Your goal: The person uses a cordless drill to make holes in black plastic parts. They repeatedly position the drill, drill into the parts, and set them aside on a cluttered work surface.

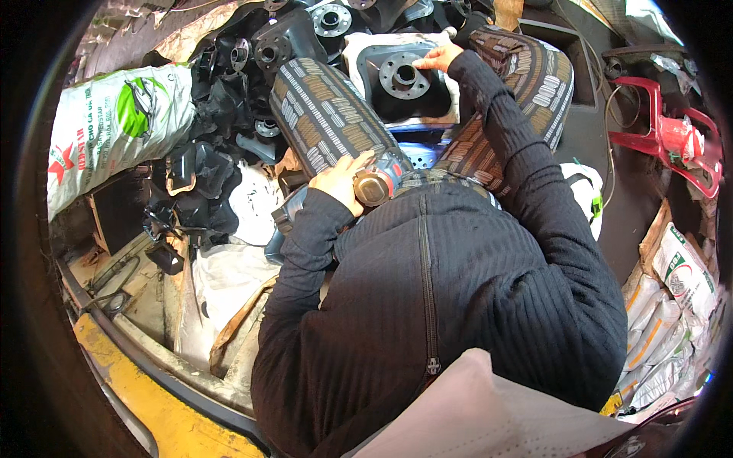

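My left hand (340,183) lies over a cordless drill (374,188) at my lap, its fingers wrapped round the blue and red body. The drill's front end is hidden. My right hand (437,58) is at a round metal flange (405,75), its thumb and forefinger pinched together beside the rim. Whatever small thing may be between those fingertips cannot be made out. Several holes ring the flange, which sits in a black moulded part (427,107) between my knees. A pale, worn sheet or frame (356,55) shows around that part.
Black moulded parts with similar flanges (331,20) pile up ahead and to the left. A white printed sack (114,130) lies at the left. On the right are a red plastic stool (649,114) and stacked bags (657,320). A yellow edge (145,382) curves along the lower left.
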`<state>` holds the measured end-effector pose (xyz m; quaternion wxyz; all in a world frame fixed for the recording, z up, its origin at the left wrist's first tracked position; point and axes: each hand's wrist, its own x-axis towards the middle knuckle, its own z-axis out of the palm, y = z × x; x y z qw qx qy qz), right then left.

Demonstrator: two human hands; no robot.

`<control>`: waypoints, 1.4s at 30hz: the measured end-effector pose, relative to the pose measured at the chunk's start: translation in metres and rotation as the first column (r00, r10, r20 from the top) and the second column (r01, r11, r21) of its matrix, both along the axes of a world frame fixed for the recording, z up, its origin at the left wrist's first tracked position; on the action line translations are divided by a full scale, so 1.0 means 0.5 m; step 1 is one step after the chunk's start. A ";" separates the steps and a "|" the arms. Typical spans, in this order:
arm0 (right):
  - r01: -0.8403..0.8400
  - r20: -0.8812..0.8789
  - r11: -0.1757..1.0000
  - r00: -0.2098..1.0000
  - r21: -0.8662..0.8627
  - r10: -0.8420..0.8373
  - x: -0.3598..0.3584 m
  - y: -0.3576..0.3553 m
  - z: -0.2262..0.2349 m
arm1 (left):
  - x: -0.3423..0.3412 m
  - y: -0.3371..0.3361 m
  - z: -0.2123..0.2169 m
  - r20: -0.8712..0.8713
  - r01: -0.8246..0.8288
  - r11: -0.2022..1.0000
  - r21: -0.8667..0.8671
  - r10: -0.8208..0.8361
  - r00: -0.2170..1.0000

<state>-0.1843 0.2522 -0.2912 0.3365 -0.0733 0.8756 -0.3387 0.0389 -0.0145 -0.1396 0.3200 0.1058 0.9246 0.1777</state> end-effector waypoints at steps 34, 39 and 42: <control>0.844 0.829 -0.106 0.536 -0.526 0.159 0.210 -0.046 0.125 | -0.101 0.026 0.111 -0.488 0.248 0.958 0.142 -0.150 0.860; 0.872 0.873 -0.138 0.483 -0.470 0.076 0.222 -0.055 0.133 | -0.102 0.034 0.114 -0.450 0.240 0.960 0.143 -0.153 0.880; 0.880 0.881 -0.146 0.466 -0.451 0.084 0.222 -0.060 0.135 | -0.106 0.035 0.114 -0.432 0.216 0.962 0.168 -0.125 0.893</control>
